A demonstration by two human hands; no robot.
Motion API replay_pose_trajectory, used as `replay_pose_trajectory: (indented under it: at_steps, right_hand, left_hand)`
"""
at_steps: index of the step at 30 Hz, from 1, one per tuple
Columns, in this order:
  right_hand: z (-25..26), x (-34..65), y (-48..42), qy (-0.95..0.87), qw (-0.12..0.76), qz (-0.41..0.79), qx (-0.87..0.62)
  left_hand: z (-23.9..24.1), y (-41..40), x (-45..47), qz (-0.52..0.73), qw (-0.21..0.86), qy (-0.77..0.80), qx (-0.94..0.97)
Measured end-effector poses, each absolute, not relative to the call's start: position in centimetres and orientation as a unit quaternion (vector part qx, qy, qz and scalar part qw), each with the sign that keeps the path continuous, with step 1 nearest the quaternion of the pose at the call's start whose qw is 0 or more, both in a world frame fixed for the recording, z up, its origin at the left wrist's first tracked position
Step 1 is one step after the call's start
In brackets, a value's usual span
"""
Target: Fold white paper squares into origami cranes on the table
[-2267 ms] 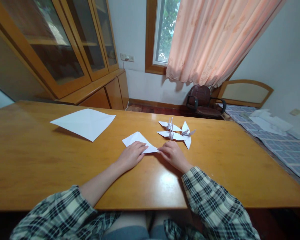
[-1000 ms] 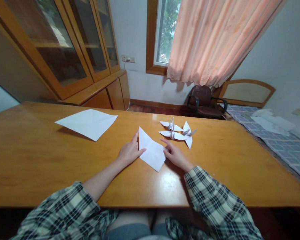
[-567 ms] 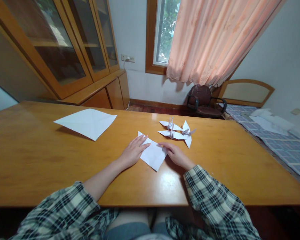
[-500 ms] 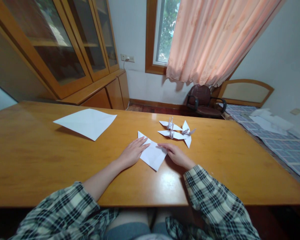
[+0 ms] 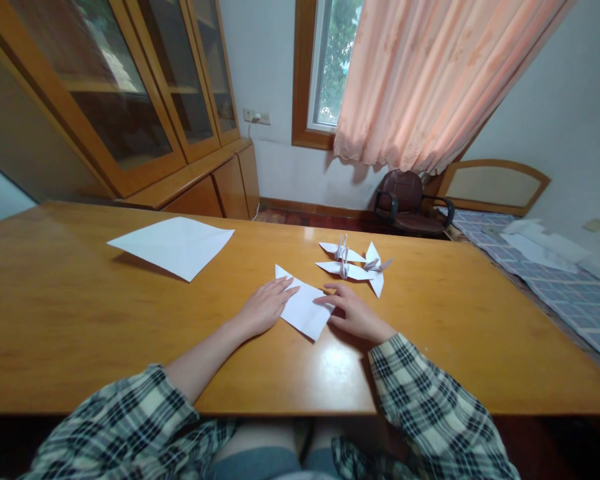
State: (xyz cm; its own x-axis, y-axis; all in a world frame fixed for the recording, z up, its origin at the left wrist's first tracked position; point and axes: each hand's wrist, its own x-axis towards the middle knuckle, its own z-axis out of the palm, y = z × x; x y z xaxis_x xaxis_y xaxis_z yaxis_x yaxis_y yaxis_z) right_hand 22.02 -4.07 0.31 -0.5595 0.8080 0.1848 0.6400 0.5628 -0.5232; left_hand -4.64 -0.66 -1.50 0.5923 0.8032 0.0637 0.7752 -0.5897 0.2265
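White folded paper [image 5: 305, 312] lies on wood table [image 5: 130, 340], L hand [image 5: 265, 308] laid flat & unclenched on its left part, R hand [image 5: 353, 313] at its right edge, can't tell if pinching, w/ 3 paper cranes [image 5: 344, 270] just beyond.

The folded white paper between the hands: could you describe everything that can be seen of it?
The folded white paper is plain, with mostly straight edges. It lies nearly flat on the wooden table, one corner pointing away and left, another toward the table's near edge. The left hand rests over its left part; the right hand reaches over its right edge. Its layers cannot be counted.
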Motion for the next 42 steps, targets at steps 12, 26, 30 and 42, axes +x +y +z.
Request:
replay_pose_trajectory:
  at_steps: [12,26,30,42]
  right_hand:
    - [0.9,21.2,-4.2,-0.893,0.19,0.174,-0.369]
    - [-0.8,19.0,-3.0,-0.784,0.259,0.169,-0.539]
    - [-1.4,18.6,-2.6,-0.761,0.261,0.165,-0.57]
    - [-1.7,17.3,-2.6,-0.75,0.215,0.112,-0.615]
  left_hand:
    - [-1.6,-2.2,-4.3,0.116,0.051,0.436,0.891]
    - [-1.8,-0.3,-5.9,0.116,0.121,0.386,0.907]
    - [-1.9,-0.2,-6.0,0.098,0.128,0.394,0.905]
    - [-1.5,0.1,-6.2,0.118,0.153,0.403,0.894]
